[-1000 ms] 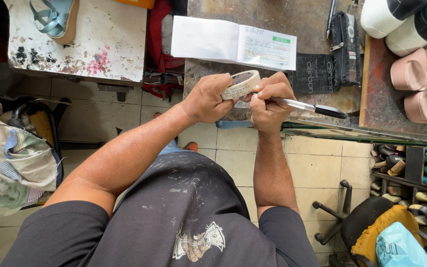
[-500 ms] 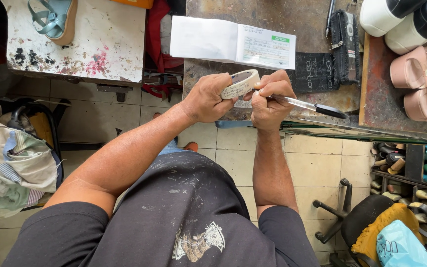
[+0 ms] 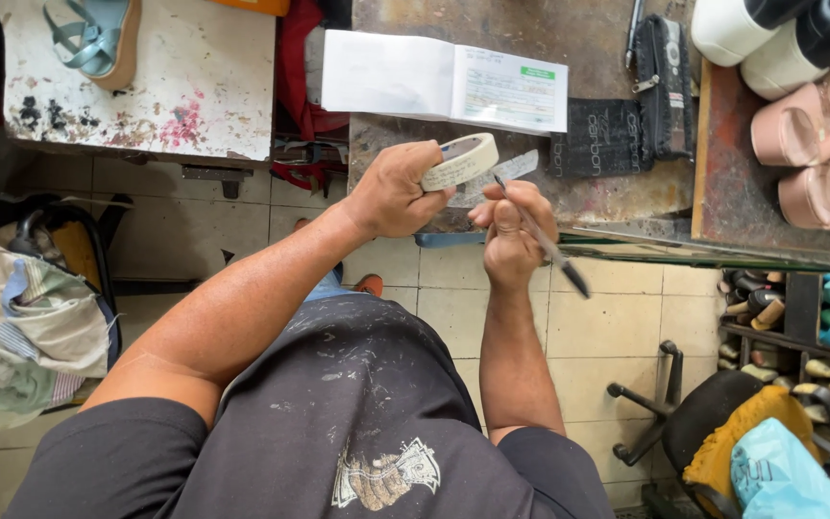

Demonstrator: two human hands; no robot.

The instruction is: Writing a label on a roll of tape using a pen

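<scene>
My left hand (image 3: 394,190) grips a roll of pale masking tape (image 3: 461,160) at the front edge of a worn workbench (image 3: 530,38). A short strip of tape (image 3: 511,169) is pulled off the roll to the right. My right hand (image 3: 511,229) sits just below and right of the roll and holds a thin dark-handled tool (image 3: 542,238), its point up near the strip and its handle slanting down to the right.
An open booklet (image 3: 444,85), a black case (image 3: 663,85) and a dark pad (image 3: 603,138) lie on the bench. Pink sandals (image 3: 809,159) rest on a board at right. At left is a paint-stained table (image 3: 194,86) with a teal sandal (image 3: 96,40). Tiled floor lies below, a chair (image 3: 722,423) lower right.
My right hand has dropped a little away from the roll and swung the tool from lying flat to slanting steeply. A strip of tape now shows pulled out from the roll.
</scene>
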